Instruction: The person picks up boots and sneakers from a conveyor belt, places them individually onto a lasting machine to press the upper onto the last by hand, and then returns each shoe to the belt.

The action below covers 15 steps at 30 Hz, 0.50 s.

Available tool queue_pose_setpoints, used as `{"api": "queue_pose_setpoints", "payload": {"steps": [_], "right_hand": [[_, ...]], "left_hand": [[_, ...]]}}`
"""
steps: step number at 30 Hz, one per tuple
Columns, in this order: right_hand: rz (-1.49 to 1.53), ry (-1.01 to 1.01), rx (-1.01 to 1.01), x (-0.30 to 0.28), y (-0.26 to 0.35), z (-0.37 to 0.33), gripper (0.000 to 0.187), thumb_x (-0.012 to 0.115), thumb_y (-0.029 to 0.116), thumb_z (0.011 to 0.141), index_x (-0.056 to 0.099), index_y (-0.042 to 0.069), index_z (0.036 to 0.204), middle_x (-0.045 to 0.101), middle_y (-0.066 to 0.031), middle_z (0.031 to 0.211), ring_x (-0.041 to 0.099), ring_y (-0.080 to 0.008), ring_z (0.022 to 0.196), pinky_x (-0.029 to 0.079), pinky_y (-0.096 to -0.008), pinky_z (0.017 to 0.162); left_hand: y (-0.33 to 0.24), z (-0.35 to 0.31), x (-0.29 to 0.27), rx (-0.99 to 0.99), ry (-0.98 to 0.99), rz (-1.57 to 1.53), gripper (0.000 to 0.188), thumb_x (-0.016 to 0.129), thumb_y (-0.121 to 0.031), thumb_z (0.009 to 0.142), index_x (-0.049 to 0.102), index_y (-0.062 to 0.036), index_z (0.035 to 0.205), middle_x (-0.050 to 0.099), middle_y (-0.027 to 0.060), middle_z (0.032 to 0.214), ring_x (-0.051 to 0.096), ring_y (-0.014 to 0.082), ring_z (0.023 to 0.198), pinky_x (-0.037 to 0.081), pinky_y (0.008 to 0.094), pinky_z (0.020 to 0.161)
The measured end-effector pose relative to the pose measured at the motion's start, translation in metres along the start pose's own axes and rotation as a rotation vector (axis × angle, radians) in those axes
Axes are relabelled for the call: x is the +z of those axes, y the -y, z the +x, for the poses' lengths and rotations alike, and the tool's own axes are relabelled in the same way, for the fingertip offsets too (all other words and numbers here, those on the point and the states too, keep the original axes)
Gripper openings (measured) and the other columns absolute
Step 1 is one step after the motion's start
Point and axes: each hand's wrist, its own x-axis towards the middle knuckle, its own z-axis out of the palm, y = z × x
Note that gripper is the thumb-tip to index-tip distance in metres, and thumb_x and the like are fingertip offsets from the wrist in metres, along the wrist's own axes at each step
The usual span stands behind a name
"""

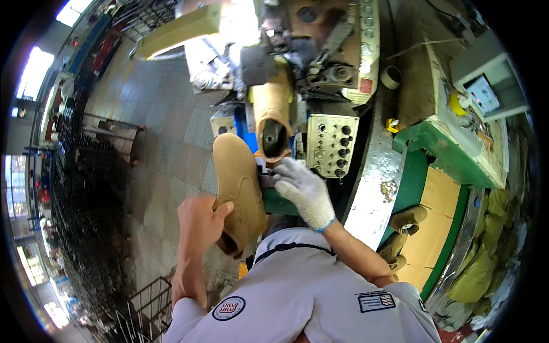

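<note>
My bare left hand [203,222] grips a tan suede ankle boot [240,188] around its ankle part, thumb on the near side. The boot hangs toe-up, left of the machine, its dark opening pointing down. A second tan boot upper [272,108] sits in the clamps of the machine [297,63], with a dark last visible in its opening. My right hand [304,191], in a white knit glove, reaches to the rear edge of that clamped boot. Its fingers are extended and close together, seemingly touching the heel; the fingertips are partly hard to make out.
Right of the clamped boot stands a control box [331,146] with black knobs. A worn metal ledge [377,188] runs along my right. Beyond it, tan boots [397,234] lie on a cardboard-lined green shelf [437,211]. A small screen [483,93] is farther right; dark racks [86,228] fill the left.
</note>
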Motion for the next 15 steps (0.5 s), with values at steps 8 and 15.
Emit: {"api": "queue_pose_setpoints", "payload": {"steps": [8,15], "right_hand": [[0.555,0.142,0.070,-0.036,0.014,-0.014,0.071,0.071,0.024,0.096,0.041,-0.002,0.154,0.059,-0.0113,0.140,0.055,-0.0180,0.126,0.044,-0.0318,0.109],[0.733,-0.014,-0.123,-0.160,-0.029,-0.070,0.067,0.070,0.028,0.097,0.044,0.001,0.153,0.055,-0.0107,0.147,0.054,-0.0234,0.133,0.043,-0.0386,0.115]], "left_hand": [[-0.131,-0.023,0.001,0.862,-0.083,0.057,0.027,0.081,-0.022,0.085,0.070,-0.0033,0.101,0.066,0.0084,0.075,0.065,0.0282,0.061,0.046,0.0398,0.049],[-0.125,0.071,0.052,0.305,-0.641,-0.350,0.050,0.081,-0.022,0.087,0.063,-0.0026,0.129,0.070,0.0146,0.126,0.066,0.0242,0.115,0.051,0.0379,0.096]]}}
